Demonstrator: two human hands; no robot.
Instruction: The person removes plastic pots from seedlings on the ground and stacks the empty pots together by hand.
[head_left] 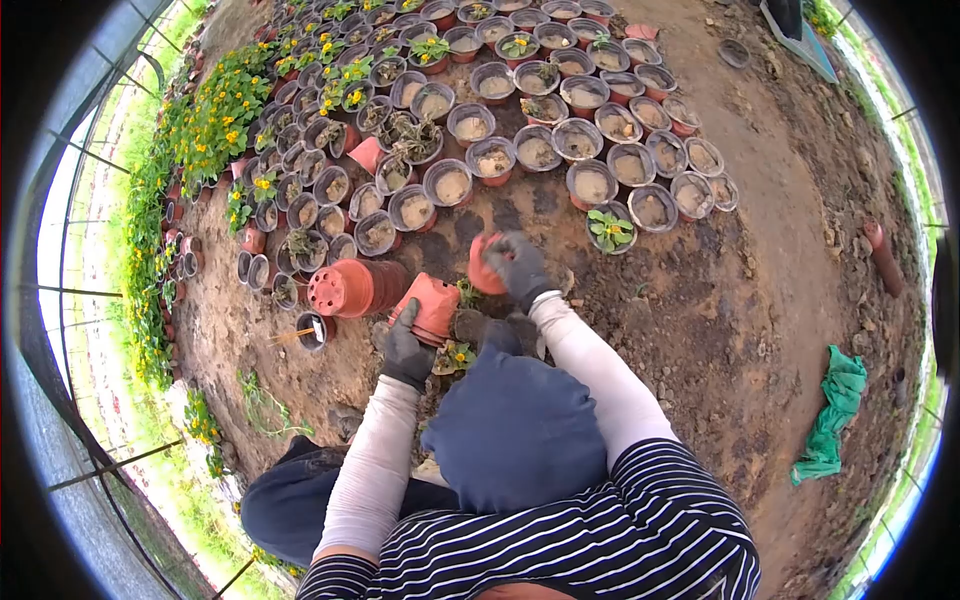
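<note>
My left hand (408, 352), in a dark glove, grips a terracotta-coloured plastic plant pot (434, 302) that lies tilted on its side. Farther forward, my gloved right hand (520, 268) is closed on a second plant pot (484, 264) of the same colour. Its fingers partly cover that pot, so what is inside cannot be seen. Left of my left hand, a stack of nested pots (350, 288) lies on its side on the soil. A small yellow-flowered plant (456, 357) is low down beside the left-hand pot.
Rows of soil-filled pots (470, 123) spread ahead. One leafy plant (610, 231) is at their near right edge. Yellow flowers (215, 110) grow along the left. A dark pot with a label (314, 330) stands left; a green cloth (832, 415) lies on the right.
</note>
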